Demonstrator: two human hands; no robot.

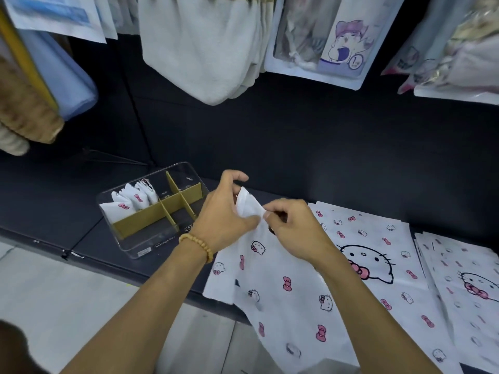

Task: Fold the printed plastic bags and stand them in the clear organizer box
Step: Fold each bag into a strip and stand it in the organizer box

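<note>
I have both hands, left [226,211] and right [294,228], pinching a bag [249,205] above the surface's front edge, beside the box [129,238], to tighten its fold.

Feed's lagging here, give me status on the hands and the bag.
Both hands, left and right, pinching folded bag above flat bags. Organizer box left, some compartments free. Nothing blocking.

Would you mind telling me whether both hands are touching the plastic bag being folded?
Touching. The head view shows the left hand and right hand each pinching the printed plastic bag at its raised fold.
</note>
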